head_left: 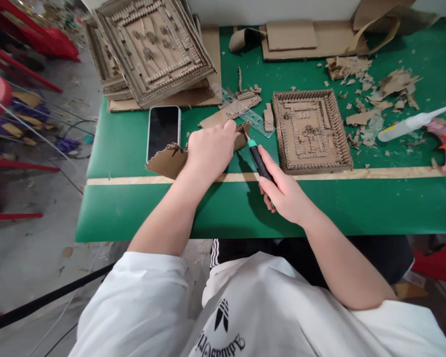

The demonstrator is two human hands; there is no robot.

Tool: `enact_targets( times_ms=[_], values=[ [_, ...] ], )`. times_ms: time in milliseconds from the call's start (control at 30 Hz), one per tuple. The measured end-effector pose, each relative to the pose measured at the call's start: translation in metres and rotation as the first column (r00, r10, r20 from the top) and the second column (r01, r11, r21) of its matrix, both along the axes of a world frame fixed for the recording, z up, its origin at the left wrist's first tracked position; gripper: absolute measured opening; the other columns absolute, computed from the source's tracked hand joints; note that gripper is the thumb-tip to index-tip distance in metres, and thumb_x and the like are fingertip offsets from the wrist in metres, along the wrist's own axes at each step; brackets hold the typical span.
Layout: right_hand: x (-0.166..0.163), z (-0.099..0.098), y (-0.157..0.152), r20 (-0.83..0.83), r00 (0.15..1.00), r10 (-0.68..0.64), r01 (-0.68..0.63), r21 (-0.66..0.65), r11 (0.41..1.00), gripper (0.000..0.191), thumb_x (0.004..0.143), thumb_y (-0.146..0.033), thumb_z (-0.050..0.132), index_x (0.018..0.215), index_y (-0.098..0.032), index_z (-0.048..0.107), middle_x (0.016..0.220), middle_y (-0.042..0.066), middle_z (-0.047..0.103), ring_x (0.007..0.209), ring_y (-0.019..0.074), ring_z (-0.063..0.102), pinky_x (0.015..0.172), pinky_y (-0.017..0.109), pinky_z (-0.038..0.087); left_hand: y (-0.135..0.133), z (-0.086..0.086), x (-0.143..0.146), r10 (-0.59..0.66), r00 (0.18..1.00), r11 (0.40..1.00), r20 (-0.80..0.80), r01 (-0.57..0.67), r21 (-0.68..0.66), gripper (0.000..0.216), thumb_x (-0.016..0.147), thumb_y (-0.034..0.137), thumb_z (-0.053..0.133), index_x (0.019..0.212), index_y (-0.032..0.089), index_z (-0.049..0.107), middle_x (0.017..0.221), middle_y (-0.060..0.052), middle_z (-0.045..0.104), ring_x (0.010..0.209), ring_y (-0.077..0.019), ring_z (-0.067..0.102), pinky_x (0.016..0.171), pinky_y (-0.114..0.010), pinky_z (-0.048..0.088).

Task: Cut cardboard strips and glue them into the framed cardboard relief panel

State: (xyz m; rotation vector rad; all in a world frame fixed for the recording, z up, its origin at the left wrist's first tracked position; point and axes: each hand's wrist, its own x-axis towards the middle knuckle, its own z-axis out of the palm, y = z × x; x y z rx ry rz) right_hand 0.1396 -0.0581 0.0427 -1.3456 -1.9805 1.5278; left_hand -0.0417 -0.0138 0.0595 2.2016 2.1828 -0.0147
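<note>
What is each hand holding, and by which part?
The right hand holds a craft knife by its black handle. The left hand grips nothing; it presses down on a cardboard piece, near its right end.

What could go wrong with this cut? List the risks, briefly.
1. The blade tip of the black-and-teal utility knife in the right hand sits close to the left hand, which pins the brown cardboard piece; a slip could nick a finger.
2. The cardboard lies directly on the green table cover, so a deep cut might score it.
3. The white-edged smartphone lies right beside the cardboard and could get scratched.
</note>
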Motion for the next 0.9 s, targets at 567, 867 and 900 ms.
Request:
enact_targets(
  times_ms=[567, 867, 900],
  values=[
    [0.0, -0.014, -0.004, -0.015, 1.0, -0.013, 0.012, -0.06, 0.998, 0.063, 0.093, -0.031, 0.033, 0.149, -0.037, 0.005, 0.071, -0.002, 0.051, 0.049, 0.0031, 0.046, 0.048, 0.016, 0.041, 0.001, 0.004, 0.001, 0.03, 0.998, 0.997, -0.048, -0.033, -0.064, 0.037, 0.096, 0.04, 0.026, 0.109, 0.017, 0.052, 0.096, -0.011, 0.063, 0.09, -0.0261, 0.062, 0.076, -0.033, 0.042],
    [-0.005, -0.024, 0.001, -0.026, 1.0, -0.014, 0.009, -0.157, 0.988, 0.063, 0.094, -0.031, 0.031, 0.149, -0.037, 0.001, 0.065, -0.003, 0.05, 0.039, 0.0019, 0.045, 0.04, 0.015, 0.039, 0.0, 0.001, 0.0, 0.013, 0.999, 1.0, -0.046, -0.014, -0.007, 0.034, 0.095, 0.039, 0.029, 0.105, 0.018, 0.053, 0.088, -0.01, 0.064, 0.083, -0.025, 0.064, 0.072, -0.031, 0.042],
    [-0.004, -0.025, 0.0, -0.028, 0.999, -0.017, 0.012, -0.164, 0.986, 0.063, 0.094, -0.032, 0.031, 0.149, -0.036, 0.002, 0.065, -0.003, 0.05, 0.039, 0.0022, 0.045, 0.04, 0.015, 0.039, 0.0, 0.001, -0.001, 0.013, 0.999, 1.0, -0.047, -0.014, -0.005, 0.034, 0.095, 0.039, 0.029, 0.105, 0.018, 0.053, 0.087, -0.011, 0.064, 0.083, -0.0249, 0.063, 0.071, -0.031, 0.042]
  ],
)
